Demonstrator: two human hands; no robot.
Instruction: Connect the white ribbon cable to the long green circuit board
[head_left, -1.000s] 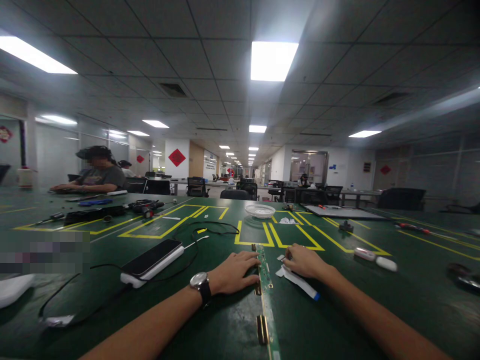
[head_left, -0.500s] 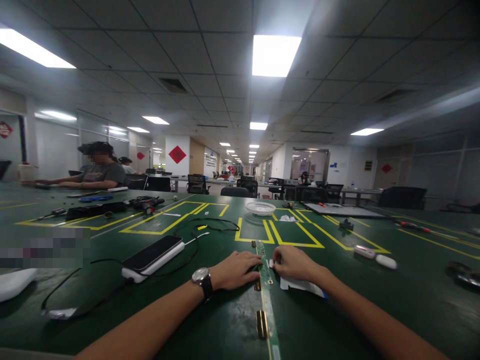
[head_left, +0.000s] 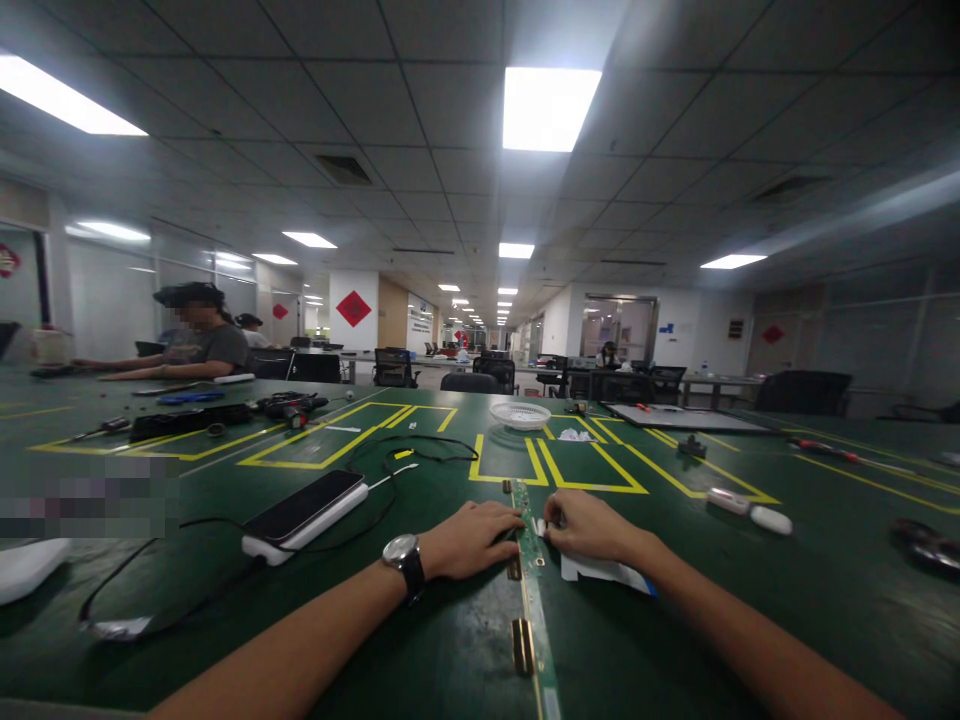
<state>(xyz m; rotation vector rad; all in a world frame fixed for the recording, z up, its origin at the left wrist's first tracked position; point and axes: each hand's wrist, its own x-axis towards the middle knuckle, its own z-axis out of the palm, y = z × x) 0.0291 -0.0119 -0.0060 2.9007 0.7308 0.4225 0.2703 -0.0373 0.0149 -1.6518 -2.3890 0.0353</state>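
A long, narrow green circuit board [head_left: 534, 580] with brown-gold connectors along its left edge runs away from me on the green table. My left hand [head_left: 471, 538], with a watch on the wrist, lies palm down on its left, fingers stretched out and fingertips resting on the board's edge. On the other side my right hand [head_left: 589, 525] is closed in a pinch on a small white wipe [head_left: 540, 527] at the board's right edge. A flat white sheet [head_left: 604, 571] with a blue corner lies partly under my right hand.
Left of my arm are a phone [head_left: 307, 510] on a white stand and a black cable [head_left: 127, 555]. A white basket [head_left: 520, 414] stands ahead, beyond yellow tape outlines. On the right lies a white case [head_left: 750, 510]. Another person [head_left: 199, 330] sits at the far left.
The small white wipe at my right fingertips has shifted slightly against the board's edge. My left hand and the board stay in place.
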